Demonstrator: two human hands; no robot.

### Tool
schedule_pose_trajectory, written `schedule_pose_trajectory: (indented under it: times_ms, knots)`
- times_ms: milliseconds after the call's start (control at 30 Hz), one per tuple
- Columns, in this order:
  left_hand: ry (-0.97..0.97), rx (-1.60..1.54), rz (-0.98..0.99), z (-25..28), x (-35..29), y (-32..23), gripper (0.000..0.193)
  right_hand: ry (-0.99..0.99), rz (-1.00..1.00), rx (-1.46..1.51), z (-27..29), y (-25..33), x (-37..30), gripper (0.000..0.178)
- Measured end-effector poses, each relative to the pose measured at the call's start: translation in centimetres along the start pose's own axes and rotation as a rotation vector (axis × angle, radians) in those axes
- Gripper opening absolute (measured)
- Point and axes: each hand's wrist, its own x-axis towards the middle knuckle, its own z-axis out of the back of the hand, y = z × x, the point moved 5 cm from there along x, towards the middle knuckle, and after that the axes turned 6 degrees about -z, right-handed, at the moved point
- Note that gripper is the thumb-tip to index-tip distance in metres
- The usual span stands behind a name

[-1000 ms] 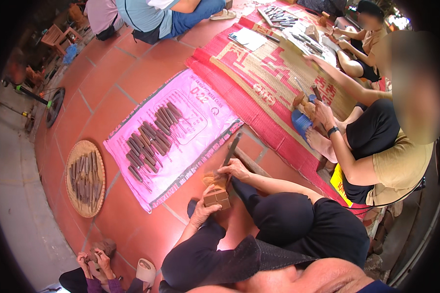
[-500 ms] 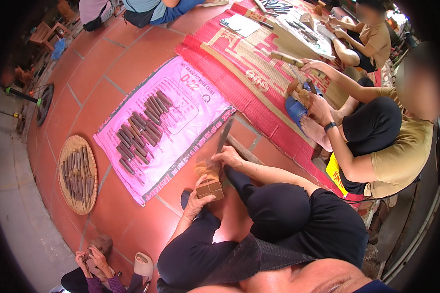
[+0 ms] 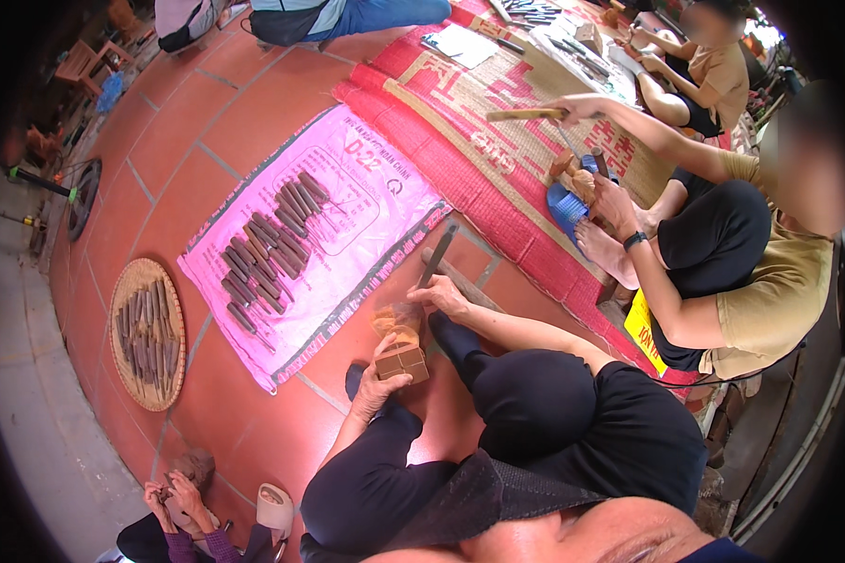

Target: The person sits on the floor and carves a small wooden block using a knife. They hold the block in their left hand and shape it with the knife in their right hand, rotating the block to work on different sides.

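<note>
My left hand (image 3: 374,383) is closed around the square base of a wooden carving (image 3: 406,364), low between my bent knees. The base is brown with lines across it; the lighter shaped part above is blurred. My right hand (image 3: 441,296) grips a long dark hand tool (image 3: 437,257), its upper length sticking up past my fingers. The tool's lower end, near the carving, is too blurred to make out. Behind my right hand a wooden stick (image 3: 465,281) lies on the tiles.
Ahead, a pink sack (image 3: 361,230) bears rows of dark tools. A round woven tray (image 3: 180,375) with more tools lies left. On the red mat (image 3: 526,230) at right, a co-worker (image 3: 770,281) holds a mallet (image 3: 526,114). Another person's hands (image 3: 186,497) show lower left.
The tool in my right hand has tilted slightly to the right; my left hand has stayed on the carving. The co-worker's mallet has swung left and now lies nearly level.
</note>
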Motion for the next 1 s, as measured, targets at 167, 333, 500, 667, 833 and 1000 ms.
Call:
schedule_pose_trajectory:
  times_ms: [167,333,500,667,833,1000]
  knots:
    - [-0.005,-0.033,0.035,0.2,0.1,0.4,0.090,0.063,0.002,-0.034,-0.9,-0.6,-0.8,0.023]
    - [-0.004,-0.015,0.020,0.1,0.1,0.3,0.091,-0.027,-0.112,0.075,1.3,-1.1,0.4,0.025]
    - [-0.014,-0.051,0.036,0.3,0.1,0.3,0.089,0.100,0.041,-0.085,-0.4,-1.1,-0.1,0.035]
    - [0.002,-0.052,0.014,-0.1,-0.2,0.0,0.084,-0.054,-0.189,0.140,1.2,-0.9,0.1,0.027]
    - [-0.016,-0.036,0.012,0.4,-0.8,0.7,0.082,0.066,-0.023,0.045,-0.5,-1.6,-1.0,0.016]
    - [-0.033,-0.058,0.014,0.4,-0.7,0.9,0.081,-0.009,-0.210,0.200,1.8,-2.8,0.4,0.030]
